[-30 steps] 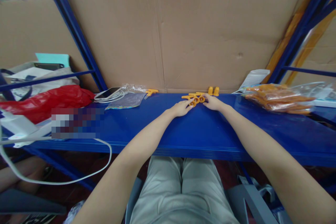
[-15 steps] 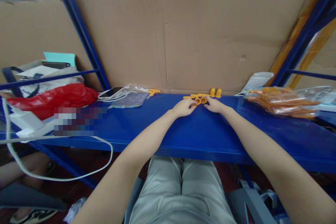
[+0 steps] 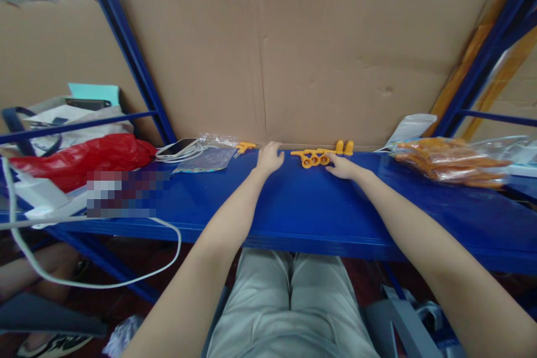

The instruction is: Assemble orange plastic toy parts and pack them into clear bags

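Note:
A row of small orange plastic parts (image 3: pixel 314 159) lies on the blue shelf (image 3: pixel 319 207) near the cardboard back wall. My right hand (image 3: pixel 342 166) rests beside them, its fingertips touching the rightmost part, fingers loosely stretched. My left hand (image 3: pixel 269 156) is to the left of the parts, apart from them, fingers extended toward the cardboard with nothing in them. Two upright orange caps (image 3: pixel 344 147) stand behind the row. Another orange part (image 3: pixel 244 147) lies further left.
A clear bag of orange parts (image 3: pixel 451 161) lies at the right. A phone with white cable (image 3: pixel 180 149) and a clear plastic bag (image 3: pixel 206 158) lie left, beyond them a red bag (image 3: pixel 84 159). Cardboard (image 3: pixel 335 56) backs the shelf.
My left hand has let go of the orange parts and moved left and back toward the cardboard. The right hand stays by the parts.

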`<action>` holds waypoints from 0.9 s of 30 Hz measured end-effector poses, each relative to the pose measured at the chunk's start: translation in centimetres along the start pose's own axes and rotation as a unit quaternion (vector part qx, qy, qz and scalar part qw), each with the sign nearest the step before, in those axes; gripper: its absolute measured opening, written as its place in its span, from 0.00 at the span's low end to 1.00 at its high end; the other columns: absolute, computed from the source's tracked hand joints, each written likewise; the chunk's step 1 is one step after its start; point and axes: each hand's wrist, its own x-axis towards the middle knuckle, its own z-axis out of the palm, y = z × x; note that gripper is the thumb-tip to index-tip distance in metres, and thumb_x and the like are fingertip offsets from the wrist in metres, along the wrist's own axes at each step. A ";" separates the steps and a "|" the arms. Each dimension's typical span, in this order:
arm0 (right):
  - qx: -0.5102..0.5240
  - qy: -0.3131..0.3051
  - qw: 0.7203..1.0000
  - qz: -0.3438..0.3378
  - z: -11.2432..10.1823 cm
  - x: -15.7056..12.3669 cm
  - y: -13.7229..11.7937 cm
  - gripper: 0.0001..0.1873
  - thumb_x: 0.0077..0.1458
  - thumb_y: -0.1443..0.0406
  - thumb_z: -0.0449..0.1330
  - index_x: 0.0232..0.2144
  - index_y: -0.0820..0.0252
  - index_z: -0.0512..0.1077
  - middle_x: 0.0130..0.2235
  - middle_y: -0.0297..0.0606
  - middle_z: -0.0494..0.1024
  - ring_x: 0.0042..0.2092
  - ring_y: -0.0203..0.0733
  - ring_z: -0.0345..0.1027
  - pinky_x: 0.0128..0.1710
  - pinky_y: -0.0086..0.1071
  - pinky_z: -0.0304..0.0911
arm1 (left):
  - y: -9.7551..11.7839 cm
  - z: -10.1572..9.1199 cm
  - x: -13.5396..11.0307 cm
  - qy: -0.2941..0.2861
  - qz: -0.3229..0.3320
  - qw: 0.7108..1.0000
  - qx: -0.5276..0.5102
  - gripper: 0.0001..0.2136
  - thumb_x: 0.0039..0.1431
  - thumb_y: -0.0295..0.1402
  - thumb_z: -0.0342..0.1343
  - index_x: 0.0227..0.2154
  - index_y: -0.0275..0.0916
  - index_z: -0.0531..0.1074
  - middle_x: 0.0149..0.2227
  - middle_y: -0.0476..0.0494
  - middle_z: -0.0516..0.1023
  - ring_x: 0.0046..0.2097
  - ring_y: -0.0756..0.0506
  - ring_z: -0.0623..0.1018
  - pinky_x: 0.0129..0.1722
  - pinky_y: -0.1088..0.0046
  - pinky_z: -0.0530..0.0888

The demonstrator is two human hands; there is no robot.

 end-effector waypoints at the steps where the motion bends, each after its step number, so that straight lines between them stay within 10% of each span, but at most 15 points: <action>1: -0.002 0.000 1.000 0.000 0.0 0.0 0.0 0.29 0.57 0.68 0.55 0.61 0.65 0.61 0.57 0.51 0.73 0.57 0.50 0.69 0.56 0.39 0.64 | -1.0 -0.4 0.0 0.005 -0.061 0.998 0.023 0.19 0.62 0.29 0.50 0.55 0.37 0.69 0.60 0.35 0.69 0.64 0.38 0.66 0.63 0.56 0.63; 7: 0.002 -0.009 1.000 0.007 -0.5 -0.4 -0.6 0.29 0.58 0.69 0.54 0.62 0.67 0.60 0.58 0.54 0.71 0.57 0.53 0.69 0.57 0.41 0.63 | -5.7 -0.6 -0.6 -0.018 -0.327 0.944 0.049 0.28 0.61 0.33 0.47 0.65 0.36 0.56 0.69 0.34 0.53 0.70 0.37 0.52 0.66 0.48 0.56; 27: 0.004 0.001 1.000 -0.010 -0.2 -0.2 -0.2 0.29 0.57 0.69 0.56 0.62 0.64 0.61 0.58 0.50 0.72 0.57 0.51 0.69 0.58 0.41 0.62 | -6.4 -0.3 -0.1 -0.059 -0.271 0.956 0.099 0.25 0.60 0.32 0.46 0.60 0.35 0.66 0.65 0.30 0.61 0.64 0.33 0.64 0.64 0.47 0.60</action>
